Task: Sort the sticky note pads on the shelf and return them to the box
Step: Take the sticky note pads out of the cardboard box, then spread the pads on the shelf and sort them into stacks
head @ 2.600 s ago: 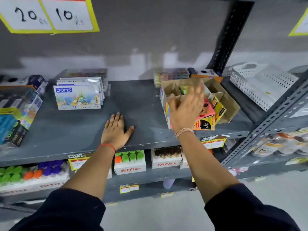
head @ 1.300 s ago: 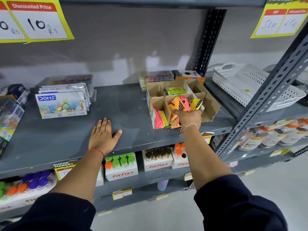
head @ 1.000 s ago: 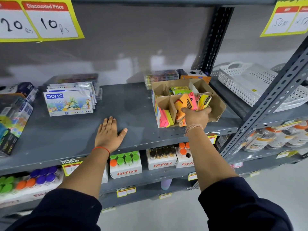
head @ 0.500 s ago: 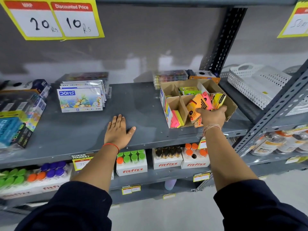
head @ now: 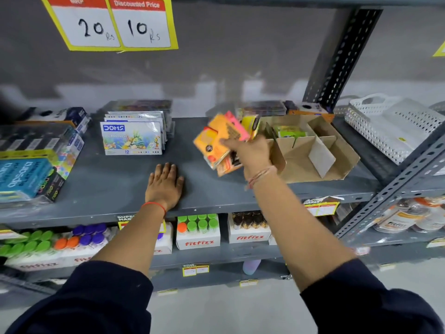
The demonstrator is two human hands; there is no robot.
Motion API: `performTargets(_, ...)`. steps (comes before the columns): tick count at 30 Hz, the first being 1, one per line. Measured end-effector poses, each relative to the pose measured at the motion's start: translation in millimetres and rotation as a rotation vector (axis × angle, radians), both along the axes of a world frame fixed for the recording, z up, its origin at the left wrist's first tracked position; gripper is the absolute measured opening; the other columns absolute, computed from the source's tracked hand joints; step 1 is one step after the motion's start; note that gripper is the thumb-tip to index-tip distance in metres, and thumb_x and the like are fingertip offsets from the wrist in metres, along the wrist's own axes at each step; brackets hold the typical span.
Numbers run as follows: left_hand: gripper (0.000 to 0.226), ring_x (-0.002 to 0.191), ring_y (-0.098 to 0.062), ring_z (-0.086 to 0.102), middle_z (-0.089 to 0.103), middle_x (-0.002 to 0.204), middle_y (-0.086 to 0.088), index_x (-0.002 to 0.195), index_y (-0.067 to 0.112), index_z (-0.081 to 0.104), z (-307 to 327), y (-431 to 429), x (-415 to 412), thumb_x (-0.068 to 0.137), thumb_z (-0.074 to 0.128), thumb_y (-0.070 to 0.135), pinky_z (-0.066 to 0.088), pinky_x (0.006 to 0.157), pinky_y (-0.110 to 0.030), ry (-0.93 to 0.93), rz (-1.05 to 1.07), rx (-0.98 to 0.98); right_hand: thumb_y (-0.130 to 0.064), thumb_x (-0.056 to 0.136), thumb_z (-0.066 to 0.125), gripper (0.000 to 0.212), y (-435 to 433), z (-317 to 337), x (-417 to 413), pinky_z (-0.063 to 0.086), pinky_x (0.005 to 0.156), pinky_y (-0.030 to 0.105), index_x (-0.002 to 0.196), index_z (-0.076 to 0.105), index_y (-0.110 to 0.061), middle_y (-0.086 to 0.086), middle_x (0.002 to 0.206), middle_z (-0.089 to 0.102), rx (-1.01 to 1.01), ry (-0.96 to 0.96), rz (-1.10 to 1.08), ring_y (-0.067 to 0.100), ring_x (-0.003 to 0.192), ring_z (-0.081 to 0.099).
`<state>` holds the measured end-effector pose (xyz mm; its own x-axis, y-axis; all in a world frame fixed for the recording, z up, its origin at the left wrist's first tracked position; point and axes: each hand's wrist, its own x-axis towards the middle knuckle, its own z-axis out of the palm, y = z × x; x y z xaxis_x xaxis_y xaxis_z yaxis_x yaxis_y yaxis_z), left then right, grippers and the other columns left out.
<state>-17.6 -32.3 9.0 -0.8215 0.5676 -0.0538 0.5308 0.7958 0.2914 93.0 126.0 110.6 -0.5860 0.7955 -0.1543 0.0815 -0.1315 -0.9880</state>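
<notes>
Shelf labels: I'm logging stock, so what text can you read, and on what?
"MRP", "20 Rs", "Discounted Price", "10 Rs": price sign.
"DOMS", "12": pastel box.
"apsara": blue pack.
"fitfizz": bottle carton.
Sticky note pads in the right hand: blurred, unreadable.
</notes>
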Motion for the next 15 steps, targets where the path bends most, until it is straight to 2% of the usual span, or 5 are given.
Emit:
performTargets(2,0.053,0.147,-0.023,0.001,0.007,0.159,-0.006,0.146,0.011,0.014,-1,-5,-2,0.098,0.024,0.031,0.004,0.12,-0.038,0.006,0.009,0.003,-0.014,0.061,0.084,0.025,-13,-24,-6,0.048,0.054,0.023,0.07,0.061,-0.01,0.007,0.081,0.065,-0.085,-0.094,-0.007,0.017,0.067,0.061)
performTargets(6,0.052,0.147,-0.023,0.0,0.007,0.159,-0.006,0.146,0.012,0.013,-3,-7,-4,0.098,0.024,0.03,0.003,0.119,-0.038,0.018,0.004,0.001,-0.025,0.066,0.081,0.049,-19,-52,-9,0.046,0.063,0.024,0.102,0.063,0.003,0.008,0.083,0.066,-0.218,-0.216,-0.087,0.02,0.072,0.061)
performTargets(8,0.053,0.146,-0.023,-0.003,0.005,0.159,-0.005,0.146,0.013,0.012,-3,-8,-6,0.098,0.023,0.031,0.003,0.12,-0.038,0.027,0.001,-0.014,-0.026,0.067,0.08,0.038,-17,-57,-7,0.04,0.055,0.021,0.088,0.066,0.001,0.004,0.07,0.062,-0.202,-0.224,-0.119,0.011,0.056,0.053)
performTargets(10,0.053,0.146,-0.023,-0.006,0.003,0.159,-0.005,0.146,0.013,0.012,-3,-10,-8,0.098,0.022,0.032,0.002,0.12,-0.038,0.037,-0.003,-0.027,-0.029,0.066,0.081,0.032,-16,-61,-5,0.04,0.051,0.02,0.08,0.065,-0.005,0.007,0.08,0.067,-0.152,-0.252,-0.102,0.009,0.055,0.054)
performTargets(15,0.054,0.146,-0.024,-0.007,0.001,0.159,-0.006,0.147,0.012,0.01,-4,-16,-13,0.098,0.021,0.034,0.002,0.12,-0.039,0.028,0.01,-0.053,-0.05,0.065,0.074,0.061,-10,-65,2,0.057,0.079,0.04,0.105,0.058,-0.006,0.004,0.089,0.067,0.099,-0.397,-0.045,0.023,0.083,0.065)
